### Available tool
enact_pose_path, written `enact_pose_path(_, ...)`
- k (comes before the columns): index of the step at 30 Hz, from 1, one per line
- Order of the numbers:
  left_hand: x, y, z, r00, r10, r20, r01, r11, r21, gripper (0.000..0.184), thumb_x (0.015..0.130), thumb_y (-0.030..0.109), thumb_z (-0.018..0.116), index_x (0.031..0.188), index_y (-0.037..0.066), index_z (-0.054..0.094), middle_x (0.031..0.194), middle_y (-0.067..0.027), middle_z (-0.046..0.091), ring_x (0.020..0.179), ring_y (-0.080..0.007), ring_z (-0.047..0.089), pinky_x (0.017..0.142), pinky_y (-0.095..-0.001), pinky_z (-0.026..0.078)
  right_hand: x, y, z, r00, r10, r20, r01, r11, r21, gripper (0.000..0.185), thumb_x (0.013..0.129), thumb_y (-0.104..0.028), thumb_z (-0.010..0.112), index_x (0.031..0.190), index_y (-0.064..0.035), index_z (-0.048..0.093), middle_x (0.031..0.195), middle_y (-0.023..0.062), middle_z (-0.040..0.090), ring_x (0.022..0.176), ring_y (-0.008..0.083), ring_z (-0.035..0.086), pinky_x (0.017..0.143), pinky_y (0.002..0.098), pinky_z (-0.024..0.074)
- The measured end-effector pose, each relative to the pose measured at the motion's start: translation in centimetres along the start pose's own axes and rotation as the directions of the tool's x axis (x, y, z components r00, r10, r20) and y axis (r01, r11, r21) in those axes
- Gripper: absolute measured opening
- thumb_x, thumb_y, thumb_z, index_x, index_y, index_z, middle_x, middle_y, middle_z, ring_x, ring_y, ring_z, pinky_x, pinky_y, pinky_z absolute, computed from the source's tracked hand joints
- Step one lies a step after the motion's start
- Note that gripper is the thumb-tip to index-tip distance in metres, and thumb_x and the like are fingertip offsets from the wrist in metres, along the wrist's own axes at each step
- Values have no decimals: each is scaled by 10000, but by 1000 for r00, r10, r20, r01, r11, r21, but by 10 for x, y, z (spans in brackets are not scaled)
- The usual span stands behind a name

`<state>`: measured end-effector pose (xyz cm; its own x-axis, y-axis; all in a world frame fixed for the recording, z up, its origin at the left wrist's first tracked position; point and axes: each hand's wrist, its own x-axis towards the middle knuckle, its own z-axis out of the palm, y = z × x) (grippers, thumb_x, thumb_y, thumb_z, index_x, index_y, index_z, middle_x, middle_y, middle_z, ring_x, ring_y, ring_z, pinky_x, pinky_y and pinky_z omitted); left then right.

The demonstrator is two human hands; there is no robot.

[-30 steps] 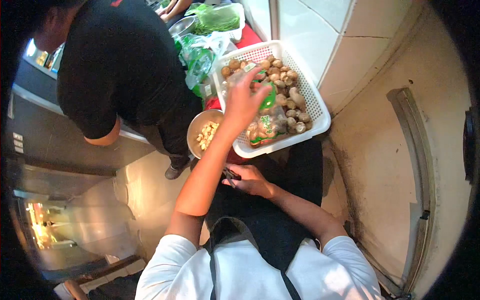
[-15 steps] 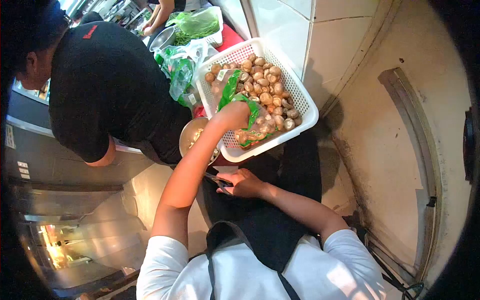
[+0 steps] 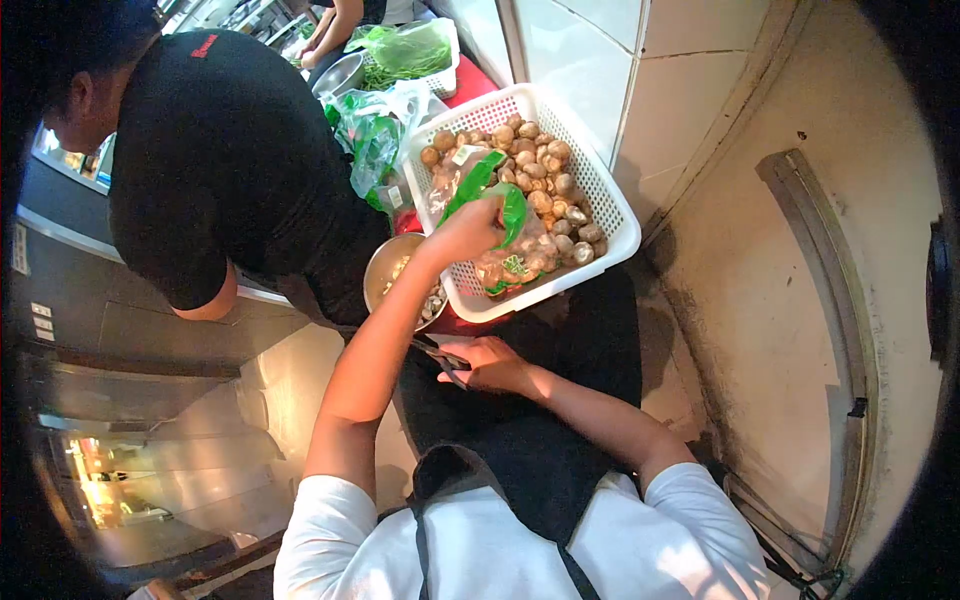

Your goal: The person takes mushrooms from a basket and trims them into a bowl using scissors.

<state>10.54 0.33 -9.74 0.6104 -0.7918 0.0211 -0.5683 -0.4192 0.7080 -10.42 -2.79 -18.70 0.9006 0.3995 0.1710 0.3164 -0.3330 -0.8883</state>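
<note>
My left hand (image 3: 470,230) is closed on the green edge of a clear plastic bag (image 3: 516,262) with mushrooms inside. That bag lies over loose brown mushrooms (image 3: 545,165) in a white perforated basket (image 3: 610,205). Close to my lap, my right hand (image 3: 492,366) grips a pair of scissors (image 3: 440,356), whose blades point left toward a metal bowl (image 3: 385,262). Pale cut pieces lie in the bowl, which my left forearm partly covers.
A co-worker in a black shirt (image 3: 230,150) stands close on my left. Behind the basket are plastic bags (image 3: 372,140), another metal bowl (image 3: 340,75) and a basket of green vegetables (image 3: 440,80). Another person's arms (image 3: 335,30) show farther back. A tiled wall (image 3: 575,60) rises at the right.
My left hand has drawn the bag's green edge up a little, and the bag has shifted in the basket. The scissors remain in my right hand. The whole view has moved slightly.
</note>
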Motion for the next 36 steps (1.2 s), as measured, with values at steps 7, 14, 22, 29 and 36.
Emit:
enact_pose_path(7,-39,56,-30,960,-83,-267,86,996,-2,213,902,57,650,1108,1,655,988,-87,684,811,-119,617,751,-281,503,1,-7,-8,1000,2,19,-2,1000,27,465,909,-454,696,1167,-70,652,985,220,693,950,445,657,792,519,505)
enact_pose_path(14,-121,52,-41,791,-334,-512,-136,720,-680,203,932,14,666,1127,26,612,1068,-7,691,840,-38,533,751,-209,437,1,-19,-13,998,56,-5,-55,993,108,500,891,-460,722,1184,-62,651,1015,209,705,950,422,677,814,479,530)
enact_pose_path(22,-214,-3,-26,715,-504,-484,-109,603,-790,452,923,4,682,1366,20,594,1240,-88,684,1106,-147,639,927,-308,534,0,-39,-3,970,132,-206,-100,982,161,565,846,-359,800,1245,5,635,1029,215,720,937,358,718,803,420,559)
enact_pose_path(29,-228,-9,-9,755,-513,-407,-52,573,-818,427,975,52,652,1394,17,579,1216,-81,698,1001,-130,666,893,-282,533,10,-65,-13,945,42,-323,-92,986,-142,488,821,-307,806,1172,-14,634,858,165,717,773,366,705,671,449,565)
enact_pose_path(36,-226,-15,0,744,-536,-399,36,628,-777,409,988,35,610,1395,-5,579,1178,-68,705,895,-101,631,838,-260,515,12,-58,-13,934,-81,-349,-94,885,-456,560,831,-362,759,1242,-9,619,876,197,695,756,373,700,677,452,582)
